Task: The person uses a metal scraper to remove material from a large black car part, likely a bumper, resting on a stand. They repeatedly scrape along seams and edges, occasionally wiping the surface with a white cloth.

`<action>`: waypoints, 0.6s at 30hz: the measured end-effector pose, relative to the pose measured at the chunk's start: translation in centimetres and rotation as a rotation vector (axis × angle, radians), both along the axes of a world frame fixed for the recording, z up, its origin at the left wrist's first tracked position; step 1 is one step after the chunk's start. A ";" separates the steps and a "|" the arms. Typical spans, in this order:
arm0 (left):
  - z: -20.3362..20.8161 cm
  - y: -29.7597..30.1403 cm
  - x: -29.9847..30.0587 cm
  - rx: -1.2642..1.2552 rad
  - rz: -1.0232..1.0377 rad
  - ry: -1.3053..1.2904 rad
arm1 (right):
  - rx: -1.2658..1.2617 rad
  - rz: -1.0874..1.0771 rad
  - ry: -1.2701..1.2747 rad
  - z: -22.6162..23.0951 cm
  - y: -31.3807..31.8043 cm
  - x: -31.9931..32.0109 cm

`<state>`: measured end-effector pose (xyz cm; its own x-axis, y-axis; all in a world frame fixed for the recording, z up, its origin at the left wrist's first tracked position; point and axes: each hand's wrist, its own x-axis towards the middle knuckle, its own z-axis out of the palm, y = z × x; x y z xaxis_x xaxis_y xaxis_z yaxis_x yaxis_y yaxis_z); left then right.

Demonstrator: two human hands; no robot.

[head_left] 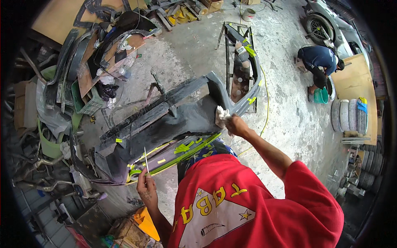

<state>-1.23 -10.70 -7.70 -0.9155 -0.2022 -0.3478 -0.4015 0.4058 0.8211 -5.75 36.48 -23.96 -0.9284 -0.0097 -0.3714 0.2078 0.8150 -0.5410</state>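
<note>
A large grey and black car bumper [188, 117] lies in front of me on a stand. Strips of yellow-green masking tape [184, 148] run along its near edge. My right hand [237, 125] is closed on a crumpled white rag [222, 115], which touches the bumper near its right-hand corner. Over the bumper's near left end, my left hand [147, 189] pinches a thin, straight white stick [146, 159], pointing away from me. What kind of tool the stick is I cannot make out.
A bottle [240, 48] stands on a black frame beyond the bumper. Across the concrete floor, another person [316, 62] bends over a green bucket [321, 96] beside stacked tyres [349, 115]. Green crates [84, 99] and scrap parts crowd the left. A yellow-green hose [268, 99] crosses the floor.
</note>
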 end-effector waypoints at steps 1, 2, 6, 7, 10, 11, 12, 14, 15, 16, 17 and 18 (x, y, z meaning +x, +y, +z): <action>0.3 0.7 0.0 0.010 0.000 0.000 | -0.159 -0.144 -0.070 0.5 1.4 0.9; 0.5 1.2 0.0 0.018 0.001 0.000 | -0.153 -0.121 0.049 1.1 3.1 1.5; 0.6 3.9 0.1 0.028 -0.006 -0.023 | -0.194 -0.407 0.386 2.5 3.9 0.9; 0.6 4.8 -0.2 0.030 -0.017 -0.031 | -0.176 -0.395 0.451 2.3 4.1 0.0; 1.8 7.5 -1.3 0.042 -0.049 -0.057 | -0.227 -0.335 0.484 -0.8 2.2 -3.9; 1.8 8.5 -1.7 0.069 -0.072 -0.065 | -0.252 -0.235 0.464 -3.0 3.0 -4.8; 2.0 8.9 -1.7 0.064 -0.080 -0.051 | -0.127 -0.191 0.555 -3.3 2.2 -5.1; 2.2 9.7 -1.7 0.062 -0.096 -0.023 | -0.063 -0.190 0.603 -4.0 2.0 -4.6; 2.5 9.9 -1.7 0.047 -0.089 -0.030 | -0.131 -0.226 0.563 -5.2 1.8 -3.9; 3.1 9.7 -1.1 0.024 -0.067 -0.038 | -0.173 -0.311 0.486 -5.6 1.2 -2.6; 3.3 9.9 -1.0 0.027 -0.061 -0.043 | -0.145 -0.298 0.401 -8.5 3.3 -0.7; 3.4 9.0 0.0 -0.011 -0.043 -0.019 | -0.259 -0.280 0.261 -6.4 2.8 -0.1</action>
